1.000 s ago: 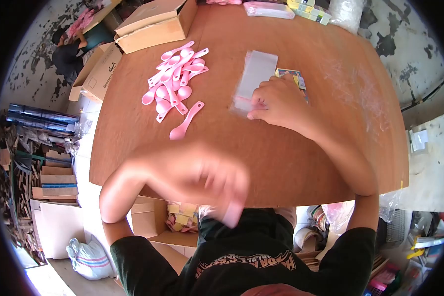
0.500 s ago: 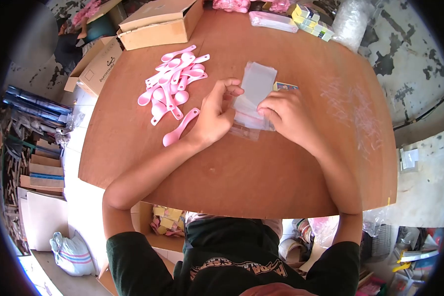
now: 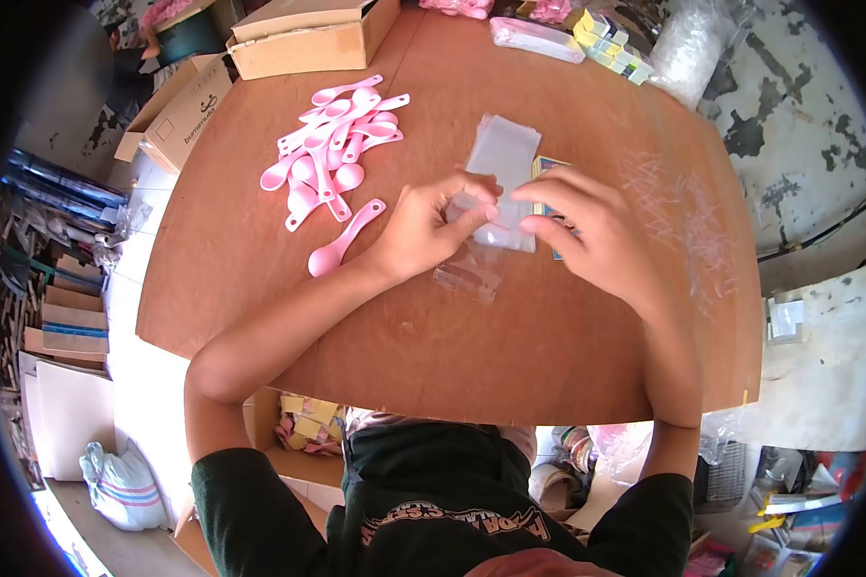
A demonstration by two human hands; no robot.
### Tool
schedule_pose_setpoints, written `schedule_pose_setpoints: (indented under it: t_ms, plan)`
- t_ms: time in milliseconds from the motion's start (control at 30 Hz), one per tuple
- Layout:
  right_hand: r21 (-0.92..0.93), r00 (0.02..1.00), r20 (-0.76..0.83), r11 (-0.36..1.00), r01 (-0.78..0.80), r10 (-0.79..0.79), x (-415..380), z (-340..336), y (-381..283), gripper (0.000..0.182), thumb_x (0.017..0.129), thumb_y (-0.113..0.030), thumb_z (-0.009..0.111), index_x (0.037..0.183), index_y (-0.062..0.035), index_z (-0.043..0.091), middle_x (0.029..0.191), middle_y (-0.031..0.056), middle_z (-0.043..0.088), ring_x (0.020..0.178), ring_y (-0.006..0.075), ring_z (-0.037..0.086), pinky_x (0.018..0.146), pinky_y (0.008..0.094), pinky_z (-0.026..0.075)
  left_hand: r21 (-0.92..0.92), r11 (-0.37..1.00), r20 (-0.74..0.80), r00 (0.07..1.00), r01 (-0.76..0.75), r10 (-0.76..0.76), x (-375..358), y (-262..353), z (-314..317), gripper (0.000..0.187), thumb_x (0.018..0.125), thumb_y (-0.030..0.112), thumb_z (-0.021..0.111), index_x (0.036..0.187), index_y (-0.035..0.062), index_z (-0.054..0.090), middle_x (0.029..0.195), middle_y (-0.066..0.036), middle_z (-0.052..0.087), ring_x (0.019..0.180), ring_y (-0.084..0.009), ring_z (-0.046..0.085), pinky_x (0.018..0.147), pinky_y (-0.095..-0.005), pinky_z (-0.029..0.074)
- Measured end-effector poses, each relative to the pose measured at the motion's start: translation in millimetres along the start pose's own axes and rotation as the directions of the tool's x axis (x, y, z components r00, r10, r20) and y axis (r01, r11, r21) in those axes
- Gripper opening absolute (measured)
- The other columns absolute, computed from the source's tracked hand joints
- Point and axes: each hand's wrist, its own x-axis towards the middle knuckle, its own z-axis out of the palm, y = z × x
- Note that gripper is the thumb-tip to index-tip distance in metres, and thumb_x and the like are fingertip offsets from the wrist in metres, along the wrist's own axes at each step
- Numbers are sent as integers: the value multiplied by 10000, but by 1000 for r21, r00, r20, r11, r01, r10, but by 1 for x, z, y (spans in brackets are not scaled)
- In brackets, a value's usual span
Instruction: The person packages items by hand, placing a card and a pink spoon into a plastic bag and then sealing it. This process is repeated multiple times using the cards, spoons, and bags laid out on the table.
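My left hand (image 3: 438,226) is closed, thumb and index finger pinching a clear plastic bag (image 3: 468,276) whose lower end hangs out beneath the fingers. Just right of it, my right hand (image 3: 592,226) has thumb and fingers apart with nothing visible between them. A stack of clear plastic bags (image 3: 506,149) lies on the table under and behind both hands. Partly hidden by the right hand is a small printed card or box (image 3: 546,166). One pink spoon (image 3: 344,240) rests by my left forearm, near a heap of pink spoons (image 3: 332,144).
The brown table (image 3: 423,356) carries a cardboard box (image 3: 303,43) at its far left edge. Along the back are a clear-wrapped pack (image 3: 537,38), small yellow boxes (image 3: 611,43) and a plastic roll (image 3: 688,53). Thin plastic strips (image 3: 698,231) are scattered at right.
The left hand has moved right and pinched a bag, drawing it slightly toward me. My right hand has shifted right off the stack, its fingers now parted. The view has shifted slightly.
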Motion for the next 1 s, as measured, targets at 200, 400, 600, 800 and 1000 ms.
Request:
schedule_pose_setpoints:
  t_ms: [200, 400, 600, 800, 1000]
  plan:
    - [-330, 948, 192, 926, -183, 256, -39, -25, 2, 235, 786, -66, 697, 1010, -30, 634, 931, 117, 615, 845, 311, 604, 718, 385, 486, -351, 835, 41, 898, 424, -438, -3, 3, -5, 80, 921, 44, 609, 981, -3, 585, 1000, -73, 670, 914, -105, 632, 771, -256, 517]
    - [-295, 934, 24, 895, -335, 357, -65, -3, 19, 309, 753, -63, 732, 1041, -33, 624, 1068, 126, 605, 901, 311, 621, 744, 372, 513, -412, 862, -31, 941, 295, -337, -1, -2, -4, 85, 906, 55, 629, 956, -14, 617, 900, -45, 666, 738, -70, 622, 531, -230, 494]
    - [-334, 975, -106, 917, -219, 194, -77, 5, 32, 259, 751, -65, 739, 991, -39, 648, 1056, 105, 614, 799, 264, 652, 663, 341, 535, -456, 839, -2, 943, 297, -334, 0, 1, -4, 118, 920, 57, 616, 1015, -7, 589, 1002, -101, 670, 885, -142, 659, 779, -280, 543]
    - [-415, 978, -187, 895, -166, 94, -80, 8, 31, 170, 761, -68, 735, 918, -50, 671, 963, 73, 642, 772, 248, 649, 625, 338, 524, -488, 792, -15, 904, 366, -427, 2, 5, -3, 227, 922, 66, 618, 1126, -30, 592, 1015, -109, 688, 867, -120, 655, 751, -257, 525]
    - [-485, 876, -465, 865, -127, -132, -89, -1, 19, 86, 824, 5, 671, 909, -2, 655, 892, 97, 641, 715, 186, 616, 623, 281, 503, -492, 774, -32, 881, 398, -473, 7, 15, -6, 264, 912, 62, 629, 1161, -17, 594, 979, -87, 703, 848, -84, 641, 754, -246, 518]
